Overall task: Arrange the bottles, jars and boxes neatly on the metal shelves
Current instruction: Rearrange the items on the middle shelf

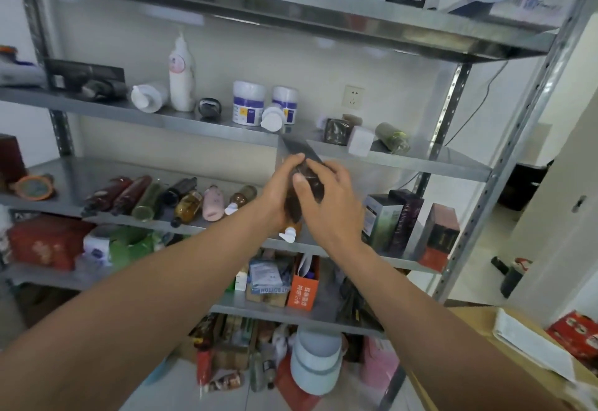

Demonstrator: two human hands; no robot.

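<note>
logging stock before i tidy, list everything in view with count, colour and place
metal shelves: one rack, grey, filling the view
pump bottles: two, white, second shelf left, one upright, one lying
jars: two, white with purple bands, second shelf middle
lying bottles: about seven, red, green, dark, amber, pink, third shelf left
boxes: three, dark and reddish, third shelf right
orange box: one, fourth shelf
brown bottle: one, white pump, before the third shelf
left hand: grips the brown bottle
right hand: grips the brown bottle
</note>
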